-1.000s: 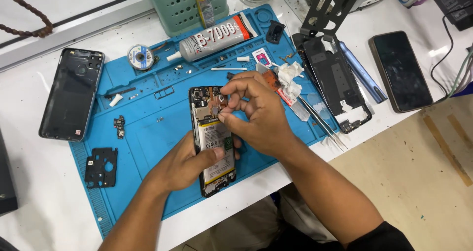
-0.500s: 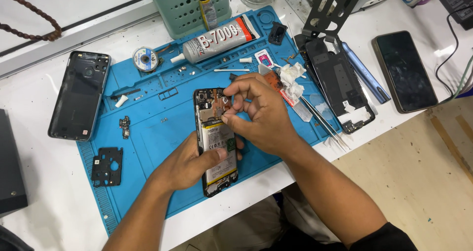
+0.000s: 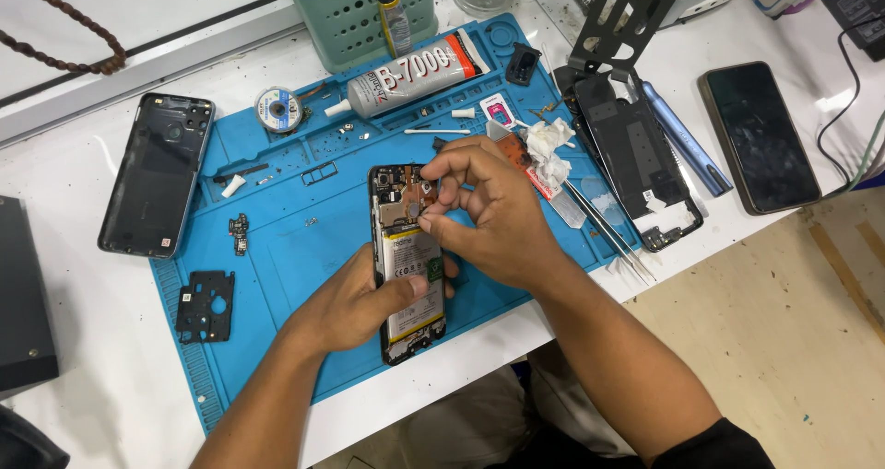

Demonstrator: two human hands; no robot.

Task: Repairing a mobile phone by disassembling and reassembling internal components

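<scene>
White bench top [image 3: 111, 377] fills the view, and a blue silicone repair mat [image 3: 286, 248] covers its middle; every place below is told from that mat. On the mat's centre lies an opened smartphone [image 3: 407, 275] with its back off, battery and boards showing. The left hand [image 3: 355, 303] grips the phone's lower half, thumb pressed on the battery and fingers curled under the far edge. The right hand [image 3: 493, 216] sits over the phone's upper part, thumb and forefinger pinched on a small dark part at the board; whether it is loose or fixed cannot be told.

Along the mat's far edge lie a grey glue tube [image 3: 415, 68], a small solder-wick spool [image 3: 277, 111] and a thin white stick [image 3: 436, 131]. At the mat's right edge rest crumpled white tissue [image 3: 551, 151], steel tweezers [image 3: 613, 234] and a black phone frame [image 3: 641, 160] under a dark metal stand [image 3: 627, 13]. Just off the mat to the right lie a blue pen-like tool [image 3: 684, 142] and a whole dark phone [image 3: 759, 137]. Off the mat's left edge rests a dark back cover [image 3: 157, 174]; on its near left corner sits a black plastic bracket [image 3: 206, 305], with a small circuit piece [image 3: 241, 234] above it. Beyond the far edge stands a green slotted basket [image 3: 355, 13].
</scene>
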